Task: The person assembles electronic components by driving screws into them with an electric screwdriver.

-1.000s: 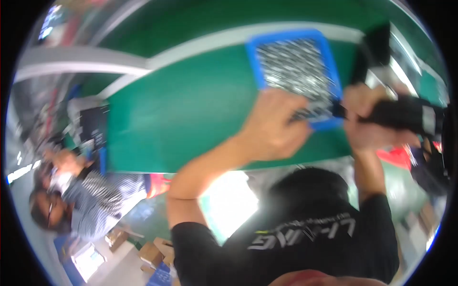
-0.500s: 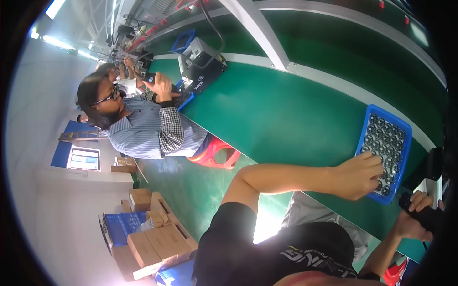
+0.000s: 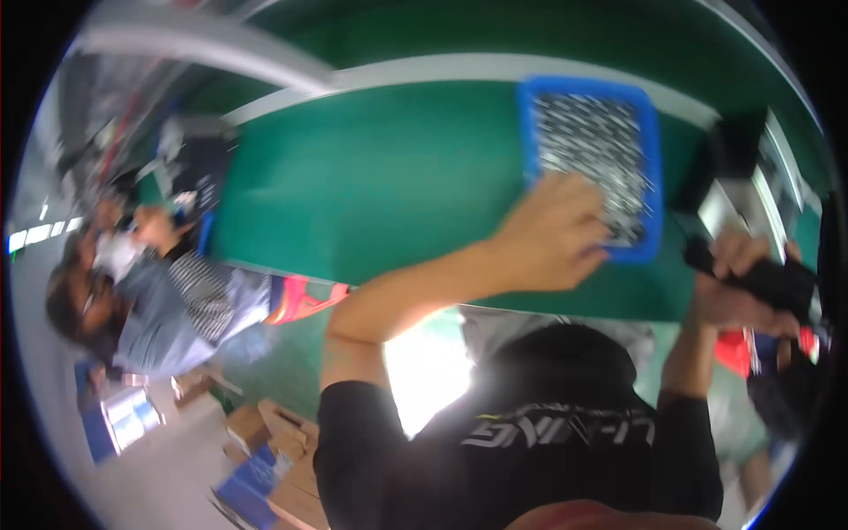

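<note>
The person's left hand is reaching over the near left corner of the blue tray, its fingers curling; blur is hiding whether they are holding anything. The small metallic parts are lying inside, mostly beyond the fingers, the tray's long axis running near to far. Farther from them, the right hand is wrapping its fingers around a black handheld device right of the tray.

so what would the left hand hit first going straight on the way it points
The left hand would likely meet the small parts in the blue tray first; blur leaves depth unclear.
</note>
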